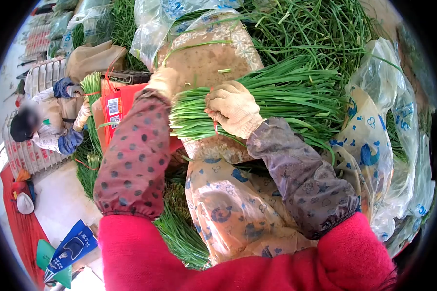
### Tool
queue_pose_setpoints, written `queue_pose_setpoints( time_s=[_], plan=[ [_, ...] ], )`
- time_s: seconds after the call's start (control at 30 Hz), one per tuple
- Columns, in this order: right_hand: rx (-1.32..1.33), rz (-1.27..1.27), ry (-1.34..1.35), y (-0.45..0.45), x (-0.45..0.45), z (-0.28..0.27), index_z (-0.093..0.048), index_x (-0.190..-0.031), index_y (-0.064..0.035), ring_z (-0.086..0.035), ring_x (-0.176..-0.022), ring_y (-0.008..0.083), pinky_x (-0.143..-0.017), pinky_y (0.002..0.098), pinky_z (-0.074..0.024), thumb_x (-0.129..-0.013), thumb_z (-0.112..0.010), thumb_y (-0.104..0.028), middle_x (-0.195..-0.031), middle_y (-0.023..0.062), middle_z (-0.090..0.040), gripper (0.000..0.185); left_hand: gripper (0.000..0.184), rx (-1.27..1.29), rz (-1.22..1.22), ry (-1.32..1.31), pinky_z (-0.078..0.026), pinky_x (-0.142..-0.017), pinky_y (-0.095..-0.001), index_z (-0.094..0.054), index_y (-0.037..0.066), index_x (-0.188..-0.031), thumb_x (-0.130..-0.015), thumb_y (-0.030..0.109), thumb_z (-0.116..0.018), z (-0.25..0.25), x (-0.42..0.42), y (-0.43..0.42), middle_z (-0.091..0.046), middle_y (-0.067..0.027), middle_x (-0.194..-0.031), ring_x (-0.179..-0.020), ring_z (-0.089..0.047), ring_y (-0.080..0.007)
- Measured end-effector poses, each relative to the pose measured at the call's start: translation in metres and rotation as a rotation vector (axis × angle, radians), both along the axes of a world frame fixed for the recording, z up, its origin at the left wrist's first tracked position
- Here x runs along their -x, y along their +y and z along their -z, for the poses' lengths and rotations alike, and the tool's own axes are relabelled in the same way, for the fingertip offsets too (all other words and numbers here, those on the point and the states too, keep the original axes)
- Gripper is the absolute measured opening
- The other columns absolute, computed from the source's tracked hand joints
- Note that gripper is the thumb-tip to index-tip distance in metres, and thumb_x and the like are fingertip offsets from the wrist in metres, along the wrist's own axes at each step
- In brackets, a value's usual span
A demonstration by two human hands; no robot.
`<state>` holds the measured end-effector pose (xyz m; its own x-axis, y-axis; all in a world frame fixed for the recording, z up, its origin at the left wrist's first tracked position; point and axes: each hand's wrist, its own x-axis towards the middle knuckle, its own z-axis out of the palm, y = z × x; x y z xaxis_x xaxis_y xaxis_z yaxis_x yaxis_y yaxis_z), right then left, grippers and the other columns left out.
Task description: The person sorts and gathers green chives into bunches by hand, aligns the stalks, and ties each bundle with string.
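Note:
A thick bundle of long green chives [296,94] lies across a board [206,56], its pale cut ends toward the left. My right hand [233,107], in a cream work glove, has its fingers curled over the bundle near those ends. A thin red band [215,127] shows just below the fingers. My left hand [164,81], also gloved, is at the board's left edge, beyond the cut ends and beside a red package with barcode labels [117,109]. Its fingers are mostly hidden from me. A loose green stalk [194,46] rises close above it.
A large heap of loose greens [310,34] lies behind the board. Patterned plastic sheeting [228,208] hangs in front, and clear plastic bags [398,121] line the right. At the left, a co-worker [53,114] handles another bundle [91,85]. A blue pouch [74,247] is at lower left.

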<state>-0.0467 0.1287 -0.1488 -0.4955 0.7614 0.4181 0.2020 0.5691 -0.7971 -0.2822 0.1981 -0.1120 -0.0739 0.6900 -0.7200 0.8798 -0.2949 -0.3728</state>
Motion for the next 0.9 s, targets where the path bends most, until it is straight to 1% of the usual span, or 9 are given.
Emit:
queue_pose_setpoints(
  time_s=[0.07, 0.13, 0.23, 0.27, 0.3, 0.33, 0.47, 0.8, 0.9],
  plan=[
    [-0.001, -0.009, -0.028, 0.001, 0.000, -0.002, -0.066, -0.078, -0.0117, -0.059, -0.099, 0.0231, -0.092, 0.0388, -0.0438, -0.071, -0.071, -0.019, -0.092, -0.0002, -0.065, 0.012, 0.024, -0.208, -0.054, 0.168, -0.055, -0.082, -0.0425, -0.071, 0.008, -0.103, -0.086, 0.012, -0.055, 0.009, 0.050, -0.005, -0.068, -0.0148, -0.104, -0.098, -0.066, -0.0331],
    [-0.010, -0.008, -0.023, 0.001, 0.000, -0.002, -0.066, -0.078, -0.0118, -0.059, -0.099, 0.0229, -0.092, 0.0387, -0.0438, -0.071, -0.071, -0.018, -0.092, -0.0004, -0.065, 0.011, 0.024, -0.331, -0.155, 0.219, -0.055, -0.079, -0.0439, -0.068, 0.010, -0.102, -0.090, 0.015, -0.048, -0.029, 0.058, -0.006, -0.067, -0.0136, -0.104, -0.099, -0.065, -0.0342],
    [-0.007, -0.016, -0.032, 0.001, -0.001, -0.004, -0.066, -0.077, -0.0121, -0.059, -0.099, 0.0223, -0.092, 0.0384, -0.0438, -0.070, -0.071, -0.017, -0.092, -0.0008, -0.065, 0.010, 0.021, -0.618, -0.139, 0.145, -0.052, -0.079, -0.0450, -0.058, 0.017, -0.108, -0.090, 0.020, -0.047, -0.044, 0.049, -0.009, -0.062, -0.0125, -0.111, -0.104, -0.059, -0.0337],
    [0.010, -0.015, -0.041, 0.001, -0.001, -0.005, -0.066, -0.077, -0.0122, -0.059, -0.100, 0.0219, -0.092, 0.0382, -0.0439, -0.070, -0.072, -0.016, -0.092, -0.0011, -0.065, 0.010, 0.023, -0.574, -0.081, 0.088, -0.052, -0.079, -0.0456, -0.058, 0.016, -0.110, -0.091, 0.021, -0.046, -0.043, 0.039, -0.006, -0.064, -0.0137, -0.107, -0.101, -0.062, -0.0350],
    [0.016, -0.006, -0.042, 0.001, 0.000, -0.005, -0.066, -0.075, -0.0121, -0.059, -0.099, 0.0211, -0.092, 0.0380, -0.0440, -0.069, -0.072, -0.015, -0.092, -0.0016, -0.065, 0.009, 0.025, -0.526, -0.261, -0.132, -0.049, -0.083, -0.0473, -0.061, 0.015, -0.110, -0.089, 0.021, -0.047, -0.030, 0.036, 0.003, -0.065, -0.0193, -0.102, -0.098, -0.061, -0.0374],
    [0.012, -0.006, -0.043, 0.001, 0.000, -0.006, -0.066, -0.075, -0.0121, -0.059, -0.099, 0.0211, -0.092, 0.0380, -0.0440, -0.069, -0.072, -0.015, -0.092, -0.0016, -0.065, 0.009, 0.029, -0.292, -0.183, -0.158, -0.048, -0.082, -0.0453, -0.064, 0.011, -0.107, -0.090, 0.027, -0.047, -0.029, 0.023, 0.007, -0.065, -0.0226, -0.096, -0.093, -0.062, -0.0383],
    [0.003, 0.002, -0.042, 0.000, 0.000, -0.004, -0.066, -0.075, -0.0121, -0.060, -0.099, 0.0209, -0.092, 0.0377, -0.0442, -0.068, -0.072, -0.015, -0.092, -0.0017, -0.065, 0.010, 0.043, 0.125, -0.483, -0.475, -0.047, -0.086, -0.0406, -0.069, 0.005, -0.102, -0.082, 0.043, -0.059, -0.030, -0.026, 0.005, -0.067, -0.0197, -0.101, -0.098, -0.063, -0.0333],
    [-0.004, 0.013, -0.027, 0.000, 0.001, -0.003, -0.066, -0.078, -0.0126, -0.059, -0.099, 0.0210, -0.092, 0.0376, -0.0442, -0.068, -0.072, -0.017, -0.092, -0.0013, -0.065, 0.012, 0.027, 0.139, -0.379, -0.473, -0.049, -0.086, -0.0409, -0.071, 0.007, -0.098, -0.079, 0.027, -0.066, -0.012, -0.052, 0.012, -0.068, -0.0170, -0.100, -0.097, -0.064, -0.0319],
    [-0.004, 0.007, -0.013, 0.001, 0.001, -0.002, -0.067, -0.078, -0.0123, -0.059, -0.098, 0.0230, -0.092, 0.0385, -0.0440, -0.068, -0.070, -0.016, -0.090, 0.0002, -0.065, 0.011, 0.019, 0.000, 0.028, -0.269, -0.052, -0.083, -0.0404, -0.072, 0.009, -0.092, -0.077, 0.013, -0.061, -0.012, -0.073, 0.010, -0.069, -0.0143, -0.099, -0.098, -0.065, -0.0309]
  ],
)
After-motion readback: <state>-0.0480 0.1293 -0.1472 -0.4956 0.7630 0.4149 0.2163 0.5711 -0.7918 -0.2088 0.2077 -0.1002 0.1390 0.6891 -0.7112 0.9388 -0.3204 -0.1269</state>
